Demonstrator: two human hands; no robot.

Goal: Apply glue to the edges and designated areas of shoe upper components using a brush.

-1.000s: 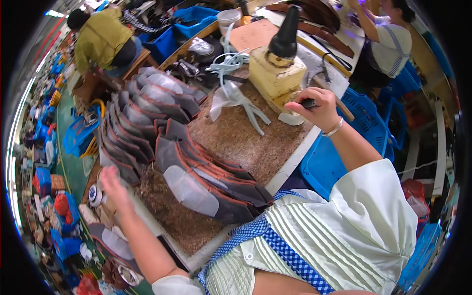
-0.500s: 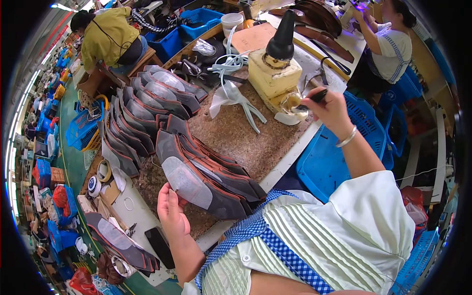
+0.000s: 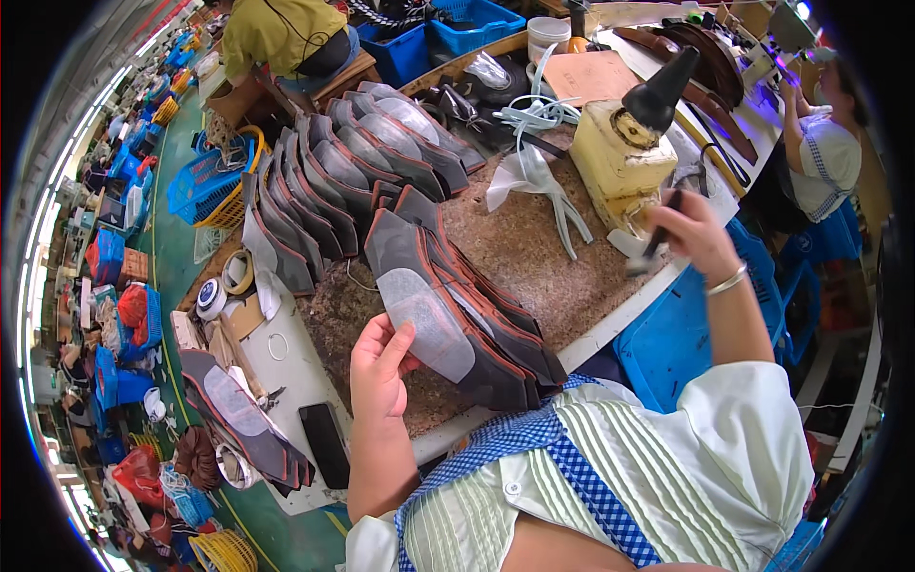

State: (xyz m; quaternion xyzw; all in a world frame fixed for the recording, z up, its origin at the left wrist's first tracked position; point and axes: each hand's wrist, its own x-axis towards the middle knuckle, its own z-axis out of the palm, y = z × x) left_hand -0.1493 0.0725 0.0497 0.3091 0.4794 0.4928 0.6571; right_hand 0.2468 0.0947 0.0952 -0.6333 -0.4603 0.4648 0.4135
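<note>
Rows of workstations and blue crates are seen along a green factory floor, beside a brown cork-topped workbench (image 3: 534, 257). Dark leather shoe pieces (image 3: 381, 181) are fanned across the bench in overlapping rows. The nearest piece, the top shoe piece (image 3: 429, 319) with a pale grey lining, is touched at its near edge by the left hand (image 3: 379, 367), fingers loosely curled against it. A dark brush (image 3: 658, 234) is pinched in the right hand (image 3: 701, 238), just beside a yellowish glue pot (image 3: 624, 157) with a black cone top.
</note>
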